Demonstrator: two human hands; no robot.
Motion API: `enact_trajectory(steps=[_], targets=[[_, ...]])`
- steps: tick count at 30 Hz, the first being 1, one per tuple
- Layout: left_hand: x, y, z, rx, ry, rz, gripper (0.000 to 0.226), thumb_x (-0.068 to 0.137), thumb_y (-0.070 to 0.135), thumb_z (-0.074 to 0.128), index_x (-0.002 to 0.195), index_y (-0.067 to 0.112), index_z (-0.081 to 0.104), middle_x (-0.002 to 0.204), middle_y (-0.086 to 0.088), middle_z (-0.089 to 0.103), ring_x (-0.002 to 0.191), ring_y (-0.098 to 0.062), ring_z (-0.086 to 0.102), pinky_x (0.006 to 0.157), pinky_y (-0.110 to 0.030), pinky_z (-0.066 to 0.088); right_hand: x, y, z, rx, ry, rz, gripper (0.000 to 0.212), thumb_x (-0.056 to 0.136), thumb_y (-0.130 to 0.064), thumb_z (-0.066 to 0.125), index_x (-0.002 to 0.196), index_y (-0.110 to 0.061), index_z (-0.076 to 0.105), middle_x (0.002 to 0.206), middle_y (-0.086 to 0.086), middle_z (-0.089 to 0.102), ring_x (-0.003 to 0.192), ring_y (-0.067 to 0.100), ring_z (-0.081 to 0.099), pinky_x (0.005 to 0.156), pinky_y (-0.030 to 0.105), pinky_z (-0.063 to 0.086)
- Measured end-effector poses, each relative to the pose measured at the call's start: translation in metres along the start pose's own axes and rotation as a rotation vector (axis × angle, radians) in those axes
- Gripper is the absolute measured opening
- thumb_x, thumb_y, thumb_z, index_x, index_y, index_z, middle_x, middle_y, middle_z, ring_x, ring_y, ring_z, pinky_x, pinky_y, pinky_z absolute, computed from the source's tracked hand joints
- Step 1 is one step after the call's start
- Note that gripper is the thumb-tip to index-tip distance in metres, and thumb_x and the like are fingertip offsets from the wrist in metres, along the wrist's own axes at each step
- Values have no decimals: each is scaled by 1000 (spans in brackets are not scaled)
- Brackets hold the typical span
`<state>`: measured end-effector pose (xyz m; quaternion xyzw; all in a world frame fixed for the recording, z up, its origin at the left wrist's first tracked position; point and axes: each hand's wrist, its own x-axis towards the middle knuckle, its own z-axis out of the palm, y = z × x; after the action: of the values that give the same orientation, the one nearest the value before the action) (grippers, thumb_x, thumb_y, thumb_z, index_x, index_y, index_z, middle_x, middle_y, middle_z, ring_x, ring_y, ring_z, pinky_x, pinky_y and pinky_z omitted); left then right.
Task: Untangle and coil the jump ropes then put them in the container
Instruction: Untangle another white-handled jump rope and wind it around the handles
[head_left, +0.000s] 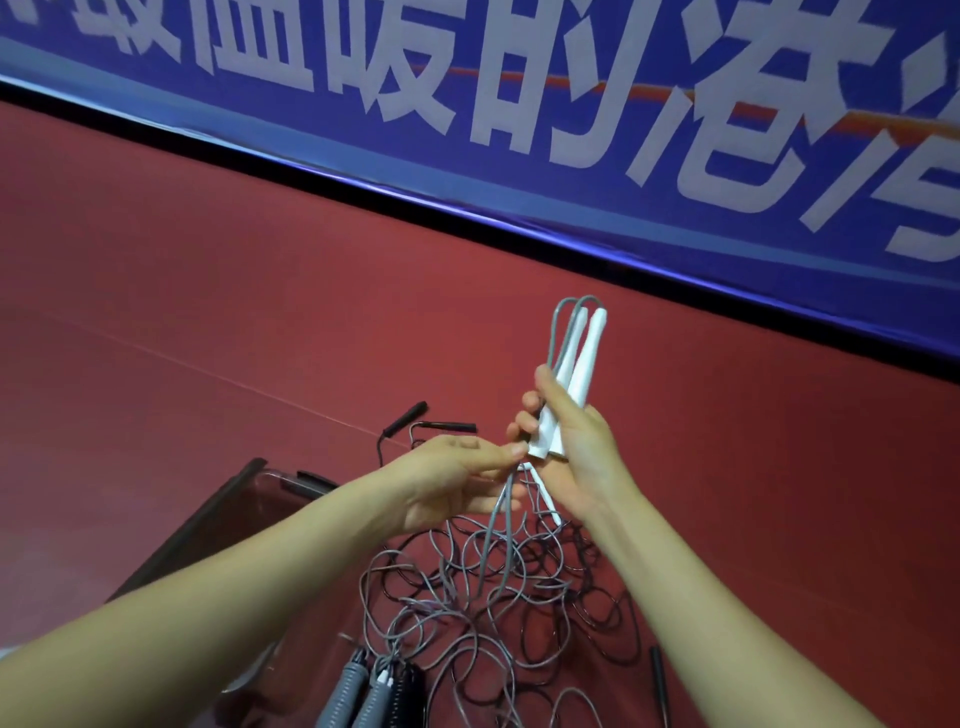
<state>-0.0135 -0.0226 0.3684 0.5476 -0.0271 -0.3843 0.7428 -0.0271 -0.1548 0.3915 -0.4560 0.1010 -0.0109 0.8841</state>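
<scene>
My right hand (574, 441) grips two white jump rope handles (574, 374) upright, side by side. Their grey cord (561, 322) loops over the handle tops and hangs down past my hands. My left hand (457, 478) pinches that grey cord (501, 519) just below the handles. Under my hands a tangled pile of grey and black ropes (493, 613) lies on the red floor. A clear container (249, 499) with a dark rim stands at the left, partly hidden by my left forearm.
Two black handles (447, 427) lie on the floor beyond the container. Grey ribbed handles (358, 691) and a black one (408, 691) lie at the bottom edge; another black handle (658, 680) lies at the lower right. A blue banner (571, 130) runs along the back.
</scene>
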Motion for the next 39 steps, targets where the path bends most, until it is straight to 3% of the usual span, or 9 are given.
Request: enact_trajectory(steps=[2,4,6,9,15,18,23,29,39], targets=[[1,2,-4,132,13,6,11,87,1,65,87,9,57,71,-5,58,62,-12,60,60,-22,53,1,3,-3,-159,-16,-13,15,89,-16,64,85,-10,51,59,-1,49,44,10,41,51,27,41],[5,8,-10,280,149,95,32,81,-14,60,103,9,57,96,-10,62,76,-16,56,64,-26,47,0,7,-5,-351,-17,-26,12,91,-12,63,87,-8,52,60,1,49,43,10,41,48,26,41],[6,18,-11,326,296,253,32,82,-12,58,104,12,59,106,-9,62,78,-14,54,66,-26,42,-1,12,-7,-564,-24,-20,10,93,-10,61,97,-6,54,61,2,50,41,9,43,44,23,43],[7,29,-14,227,354,380,4,95,14,59,96,10,60,85,-2,60,70,-10,53,64,-21,45,0,20,-11,-799,-61,-15,16,93,-8,61,107,-5,53,62,4,53,41,9,44,42,22,41],[9,24,-22,146,407,450,18,99,15,51,88,2,58,71,-5,57,51,-4,59,55,-16,50,0,24,-16,-1023,-198,2,19,87,-9,69,89,-17,52,56,-1,58,43,15,54,47,25,46],[5,28,-22,133,424,470,6,94,8,58,95,2,58,79,-12,61,53,-6,62,53,-17,51,1,24,-17,-1042,-196,-1,22,87,-9,70,89,-19,50,54,-3,59,47,17,59,50,27,49],[-5,47,-28,19,376,453,33,82,-1,71,109,0,52,80,-13,67,58,-13,67,55,-20,54,-2,17,-20,-896,-216,41,19,86,-6,69,93,-10,52,63,4,65,57,19,65,60,29,55],[-18,59,-34,-107,300,360,31,80,-6,69,104,4,52,73,-10,71,60,-16,69,58,-23,59,-9,17,-20,-818,-277,153,14,89,-12,66,97,-4,57,72,7,69,69,24,68,65,26,54],[-23,66,-35,-157,337,437,23,80,-2,71,94,6,55,78,-10,70,62,-13,69,57,-19,55,-17,23,-5,-688,-256,224,15,89,-11,67,85,-7,54,57,1,48,42,11,40,42,24,40]])
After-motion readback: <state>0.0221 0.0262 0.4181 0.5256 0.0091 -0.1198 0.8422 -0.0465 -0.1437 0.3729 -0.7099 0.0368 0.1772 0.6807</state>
